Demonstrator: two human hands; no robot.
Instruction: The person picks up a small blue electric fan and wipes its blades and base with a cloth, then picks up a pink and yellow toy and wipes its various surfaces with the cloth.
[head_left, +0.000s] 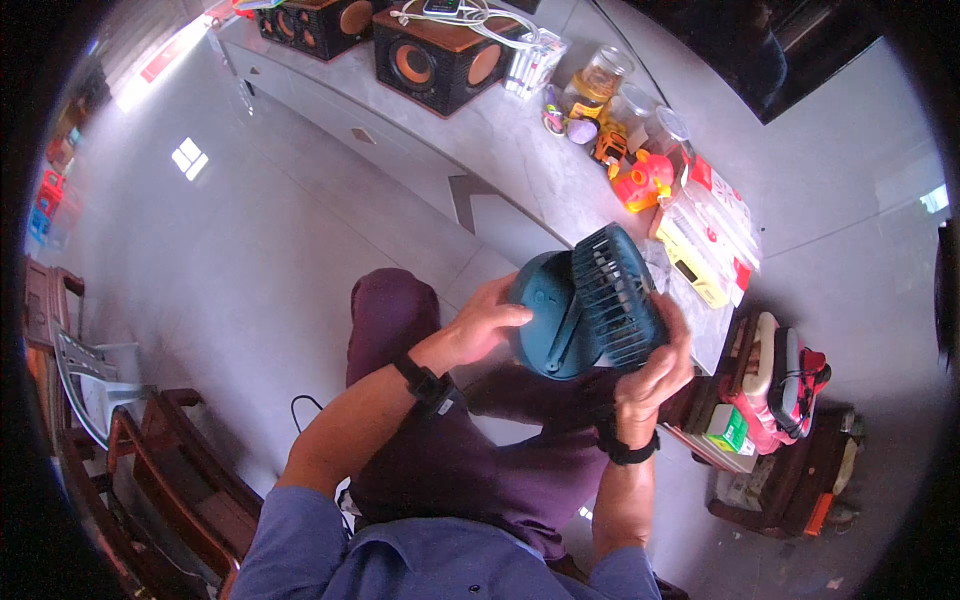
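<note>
Between my two hands is a dark teal portable electric fan (559, 322), held above my crossed legs. My left hand (487, 319) grips the left rim of its round base, with the thumb lying on the face near some small markings. Around the back and right edge of the slatted fan head (615, 300) curls my right hand (660, 364). The head is tilted out from the base on a folding arm (564, 337). Some fingers of both hands are hidden behind the fan. Each wrist wears a black band.
Ahead stands a low marble-topped cabinet (517, 165) bearing speakers (442, 64), coiled white cables, glass jars (596, 82), toys (641, 180) and a pale yellow box (694, 262). Bags (772, 375) are stacked at the right. Wooden chairs (180, 450) stand at the lower left.
</note>
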